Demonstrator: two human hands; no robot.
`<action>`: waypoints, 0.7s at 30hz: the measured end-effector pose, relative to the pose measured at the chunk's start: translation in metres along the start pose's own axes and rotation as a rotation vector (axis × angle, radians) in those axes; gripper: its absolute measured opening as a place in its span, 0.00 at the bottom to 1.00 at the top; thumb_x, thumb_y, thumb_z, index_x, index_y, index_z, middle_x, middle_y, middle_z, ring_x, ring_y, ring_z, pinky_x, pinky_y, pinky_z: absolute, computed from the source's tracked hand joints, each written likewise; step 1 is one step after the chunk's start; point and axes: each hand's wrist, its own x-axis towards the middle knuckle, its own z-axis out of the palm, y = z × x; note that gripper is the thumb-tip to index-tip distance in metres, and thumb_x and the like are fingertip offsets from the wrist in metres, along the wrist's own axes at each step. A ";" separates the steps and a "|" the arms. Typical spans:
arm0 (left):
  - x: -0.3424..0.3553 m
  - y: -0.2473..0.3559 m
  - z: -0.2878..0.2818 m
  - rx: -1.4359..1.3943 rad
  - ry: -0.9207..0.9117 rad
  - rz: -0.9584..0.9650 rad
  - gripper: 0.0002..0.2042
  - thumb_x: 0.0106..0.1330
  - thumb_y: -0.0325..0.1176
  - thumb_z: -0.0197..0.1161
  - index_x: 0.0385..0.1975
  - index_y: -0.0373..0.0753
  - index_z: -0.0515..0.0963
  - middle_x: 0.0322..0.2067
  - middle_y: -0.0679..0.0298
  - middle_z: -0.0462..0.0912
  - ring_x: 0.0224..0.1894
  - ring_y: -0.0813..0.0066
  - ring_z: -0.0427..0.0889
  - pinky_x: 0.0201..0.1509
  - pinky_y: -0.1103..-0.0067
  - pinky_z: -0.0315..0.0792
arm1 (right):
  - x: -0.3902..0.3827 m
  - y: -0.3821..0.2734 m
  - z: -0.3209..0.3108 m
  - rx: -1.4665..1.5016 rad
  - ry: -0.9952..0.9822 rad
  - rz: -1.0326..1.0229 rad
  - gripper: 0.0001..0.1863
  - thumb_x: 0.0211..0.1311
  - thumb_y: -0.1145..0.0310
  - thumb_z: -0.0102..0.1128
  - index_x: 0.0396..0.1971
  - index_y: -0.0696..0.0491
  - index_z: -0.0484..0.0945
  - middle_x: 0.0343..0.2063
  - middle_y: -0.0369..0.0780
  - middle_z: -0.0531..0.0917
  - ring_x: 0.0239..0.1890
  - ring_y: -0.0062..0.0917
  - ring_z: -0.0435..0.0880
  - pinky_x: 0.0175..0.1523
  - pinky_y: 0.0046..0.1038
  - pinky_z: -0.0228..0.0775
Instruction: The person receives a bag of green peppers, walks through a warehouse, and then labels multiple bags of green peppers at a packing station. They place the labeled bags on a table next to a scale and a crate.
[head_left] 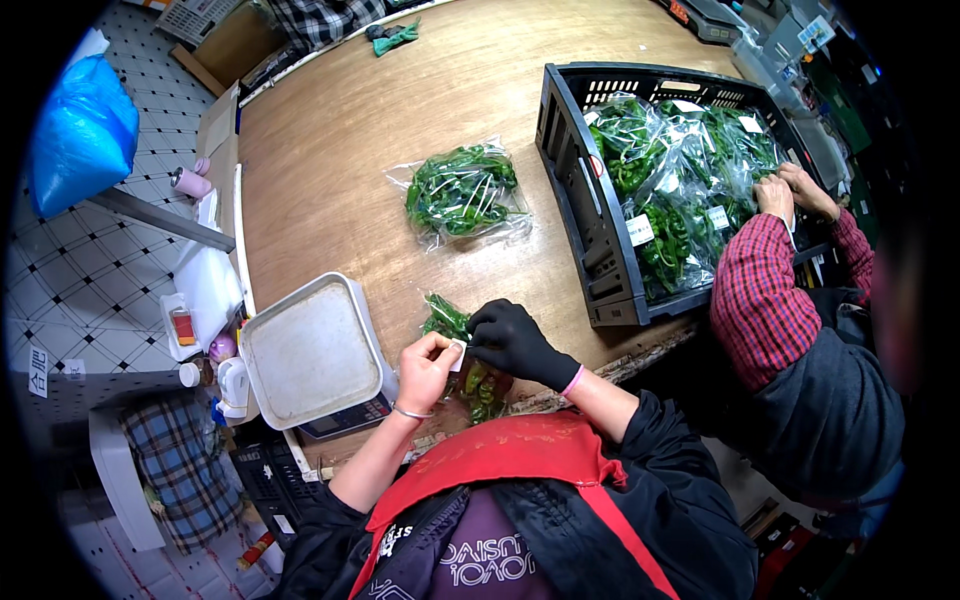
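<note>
My bare left hand (425,372), a bracelet at its wrist, pinches a small white label (457,354) between thumb and finger. Right beside the label, my right hand (515,345) in a black glove has its fingers curled inward; what lies between their tips is hidden. Beneath both hands lies a clear plastic bag of green peppers (446,316) at the near edge of the table, partly covered by them. Farther off on the wood, another clear bag of green peppers (462,190) rests on its own.
A weighing scale (315,355) stands left of my hands. On the right, a black crate (612,255) holds several labelled pepper bags; a co-worker's hands (790,192) reach into it. Green-and-dark cloth or gloves (393,37) lie at the far edge of the wooden table (330,170).
</note>
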 end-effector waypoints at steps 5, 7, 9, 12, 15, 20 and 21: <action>-0.004 -0.002 -0.001 -0.154 0.082 -0.129 0.03 0.58 0.24 0.62 0.24 0.34 0.79 0.21 0.71 0.77 0.23 0.88 0.71 0.27 0.87 0.64 | -0.001 0.000 0.000 -0.012 -0.005 -0.007 0.07 0.39 0.67 0.66 0.20 0.50 0.78 0.29 0.36 0.81 0.38 0.34 0.77 0.40 0.35 0.69; -0.004 -0.003 -0.002 -0.234 0.116 -0.188 0.03 0.58 0.25 0.62 0.23 0.35 0.79 0.20 0.71 0.77 0.22 0.87 0.71 0.26 0.87 0.63 | -0.001 0.000 -0.002 -0.025 -0.008 0.000 0.07 0.39 0.67 0.66 0.20 0.50 0.77 0.28 0.36 0.80 0.38 0.34 0.77 0.40 0.35 0.69; -0.005 -0.008 -0.003 -0.321 0.142 -0.232 0.02 0.58 0.26 0.62 0.24 0.37 0.79 0.21 0.70 0.77 0.22 0.86 0.72 0.25 0.87 0.63 | -0.001 -0.001 -0.002 0.004 -0.005 -0.005 0.07 0.39 0.67 0.65 0.20 0.50 0.77 0.28 0.36 0.80 0.38 0.34 0.77 0.40 0.35 0.68; -0.007 -0.011 0.001 -0.454 0.167 -0.276 0.02 0.58 0.28 0.62 0.25 0.38 0.79 0.22 0.69 0.78 0.22 0.84 0.73 0.26 0.86 0.64 | -0.003 0.001 -0.003 0.030 0.000 0.000 0.07 0.39 0.67 0.65 0.20 0.50 0.77 0.27 0.36 0.80 0.37 0.35 0.77 0.40 0.35 0.68; -0.010 -0.015 0.003 -0.554 0.189 -0.308 0.03 0.58 0.30 0.61 0.27 0.38 0.77 0.24 0.68 0.79 0.25 0.82 0.75 0.28 0.84 0.65 | -0.004 0.000 -0.004 0.019 0.003 0.005 0.07 0.39 0.68 0.66 0.20 0.50 0.76 0.26 0.36 0.79 0.37 0.35 0.77 0.40 0.36 0.68; -0.015 -0.021 0.006 -0.721 0.194 -0.321 0.02 0.60 0.29 0.58 0.29 0.38 0.76 0.27 0.66 0.79 0.29 0.79 0.77 0.31 0.81 0.69 | -0.006 -0.001 -0.005 0.042 0.020 0.000 0.07 0.40 0.70 0.67 0.19 0.52 0.76 0.24 0.37 0.78 0.35 0.34 0.77 0.44 0.33 0.67; -0.017 -0.022 0.007 -0.775 0.188 -0.328 0.02 0.61 0.29 0.57 0.29 0.38 0.75 0.27 0.65 0.79 0.30 0.78 0.77 0.31 0.81 0.70 | -0.005 -0.003 -0.006 0.037 0.018 0.000 0.07 0.40 0.70 0.67 0.19 0.52 0.76 0.24 0.37 0.78 0.34 0.35 0.77 0.44 0.33 0.67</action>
